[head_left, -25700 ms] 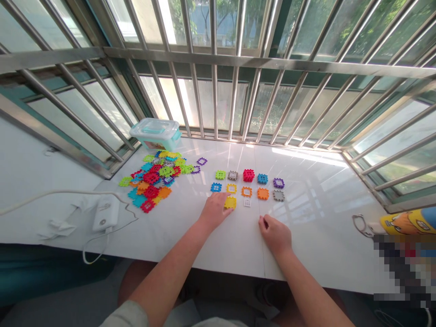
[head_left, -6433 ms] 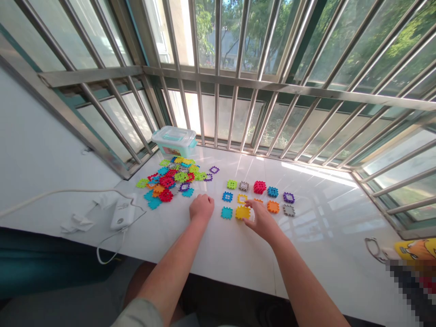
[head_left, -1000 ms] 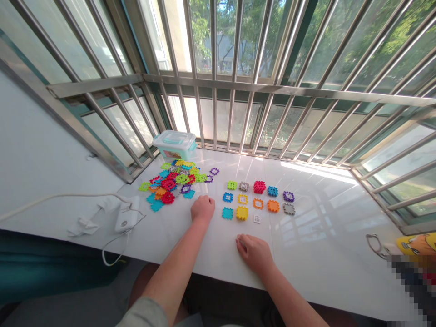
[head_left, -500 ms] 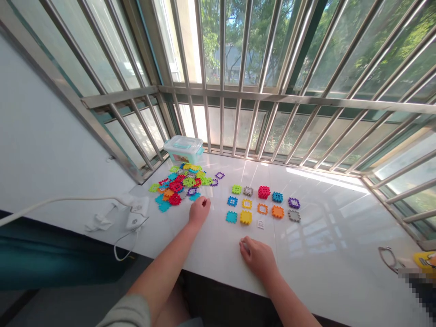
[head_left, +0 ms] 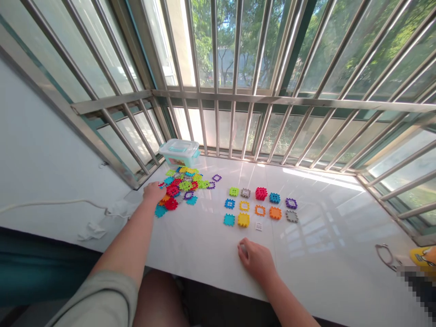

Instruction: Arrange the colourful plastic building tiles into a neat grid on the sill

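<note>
Head camera looks down on a heap of interlocking plastic squares (head_left: 182, 185) in red, green, yellow, blue, purple and grey, lying just in front of a clear plastic box (head_left: 179, 153). The box's lid is shut, with teal catches, and a colourful patch shows through its wall, too small to tell what it is. The left hand (head_left: 154, 193) rests on the near edge of the heap, its fingers (head_left: 157, 187) curled down over the pieces; whether they grip one cannot be told. To the right of the box, apart from the heap, three rows of pieces (head_left: 260, 210) lie on a white counter (head_left: 200, 254). The right hand (head_left: 255, 261) sits on the counter further from the box, in front of those rows, its fingers (head_left: 242, 249) loosely curled and holding nothing that shows.

Half a second earlier the left hand lay beside the heap's right side; now it is on the heap, while the right hand is in about the same spot. Since the first frame, a teal square (head_left: 229, 220) has joined the nearest row.
</note>
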`<state>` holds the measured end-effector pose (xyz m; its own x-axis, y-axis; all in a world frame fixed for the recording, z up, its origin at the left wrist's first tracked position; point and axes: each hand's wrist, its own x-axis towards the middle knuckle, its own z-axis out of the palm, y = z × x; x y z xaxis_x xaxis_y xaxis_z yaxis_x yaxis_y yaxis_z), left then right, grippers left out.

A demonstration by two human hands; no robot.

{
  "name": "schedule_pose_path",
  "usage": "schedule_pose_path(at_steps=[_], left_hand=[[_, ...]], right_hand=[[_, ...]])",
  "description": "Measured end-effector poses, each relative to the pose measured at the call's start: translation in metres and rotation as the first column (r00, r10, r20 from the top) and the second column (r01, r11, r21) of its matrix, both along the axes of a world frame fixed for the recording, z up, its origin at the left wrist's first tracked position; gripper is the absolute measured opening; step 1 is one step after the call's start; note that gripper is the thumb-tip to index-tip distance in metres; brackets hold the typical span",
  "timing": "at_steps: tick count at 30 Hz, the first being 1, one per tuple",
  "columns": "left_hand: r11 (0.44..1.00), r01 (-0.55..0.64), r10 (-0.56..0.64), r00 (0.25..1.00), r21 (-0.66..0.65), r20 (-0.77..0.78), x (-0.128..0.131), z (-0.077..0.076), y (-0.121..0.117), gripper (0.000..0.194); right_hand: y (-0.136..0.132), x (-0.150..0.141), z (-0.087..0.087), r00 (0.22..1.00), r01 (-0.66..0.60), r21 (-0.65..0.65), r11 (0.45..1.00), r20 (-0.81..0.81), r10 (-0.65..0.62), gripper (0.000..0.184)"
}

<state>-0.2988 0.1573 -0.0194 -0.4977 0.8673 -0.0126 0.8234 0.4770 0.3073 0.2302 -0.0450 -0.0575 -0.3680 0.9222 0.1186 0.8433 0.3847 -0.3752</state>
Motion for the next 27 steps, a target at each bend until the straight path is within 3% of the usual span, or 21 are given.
schedule_pose_path(at_steps=[3, 8, 17, 23, 27], left_hand=[[0.994, 0.023, -0.027, 0.999, -0.108, -0.038, -0.020, -0.007, 0.015, 0.058], [0.992, 0.032, -0.026, 0.998, -0.123, 0.050, -0.035, -0.006, 0.022, 0.052], [0.984, 0.057, -0.058, 0.998, -0.166, 0.002, -0.045, 0.006, 0.020, 0.042], [0.980, 0.126, -0.116, 0.991, -0.151, 0.072, -0.052, 0.004, 0.010, 0.053], [0.980, 0.110, -0.091, 0.989, -0.168, 0.117, -0.054, 0.007, 0.006, 0.055]], right_hand=[[0.000, 0.000, 0.000, 1.000, 0.003, 0.011, 1.000, -0.012, -0.003, 0.017], [-0.001, 0.001, -0.001, 1.000, 0.004, 0.023, 1.000, -0.025, -0.004, 0.016], [0.000, 0.000, 0.001, 1.000, 0.002, 0.011, 1.000, -0.011, -0.002, 0.017], [0.000, 0.000, 0.000, 1.000, 0.007, 0.004, 1.000, -0.006, -0.007, 0.016], [0.000, 0.000, -0.002, 1.000, 0.008, 0.000, 1.000, -0.001, -0.008, 0.016]])
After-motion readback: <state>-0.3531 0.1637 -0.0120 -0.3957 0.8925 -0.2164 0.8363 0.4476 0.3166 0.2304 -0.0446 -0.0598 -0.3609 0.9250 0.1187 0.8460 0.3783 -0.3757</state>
